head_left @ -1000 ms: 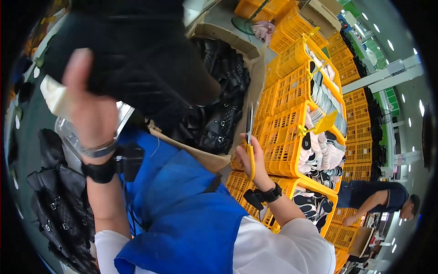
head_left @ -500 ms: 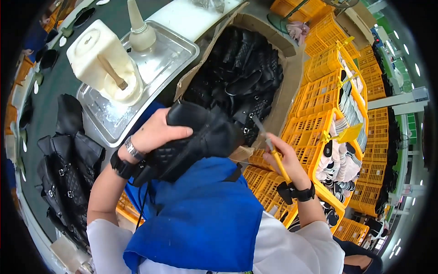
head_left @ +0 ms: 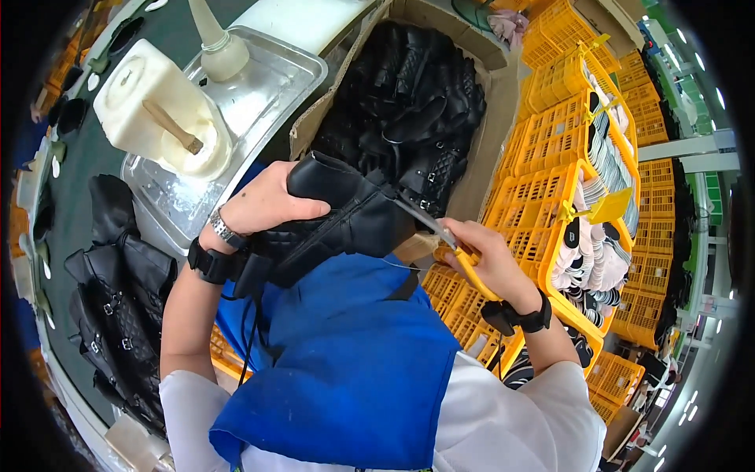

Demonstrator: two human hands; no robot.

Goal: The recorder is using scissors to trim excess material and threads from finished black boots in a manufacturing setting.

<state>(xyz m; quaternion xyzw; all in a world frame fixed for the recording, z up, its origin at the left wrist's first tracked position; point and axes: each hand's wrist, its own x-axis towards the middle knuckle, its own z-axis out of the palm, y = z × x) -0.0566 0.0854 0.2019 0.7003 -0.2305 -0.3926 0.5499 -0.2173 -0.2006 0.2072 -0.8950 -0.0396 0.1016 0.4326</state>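
Observation:
A black boot (head_left: 346, 224) with quilted panels lies across the front of my blue apron. My left hand (head_left: 263, 200) is closed around it, thumb on top. My right hand (head_left: 491, 259) grips yellow-handled scissors (head_left: 425, 218), and their metal blades reach the boot's edge at its right end. Whether the blades are parted I cannot tell. Just beyond the boot, a cardboard box (head_left: 491, 130) holds a heap of black boots (head_left: 417, 102). More black boots (head_left: 126, 299) are piled at the left on the green work surface (head_left: 67, 236).
A metal tray (head_left: 275, 98) at the upper left carries a white container (head_left: 130, 98) with a brush (head_left: 173, 126) and a nozzle bottle (head_left: 224, 55). Yellow crates (head_left: 527, 204) with shoe parts stand stacked along the right.
My right hand has brought the scissors leftward, and the blades now meet the boot's edge. The boot has turned slightly in my left hand. The whole view has shifted a little.

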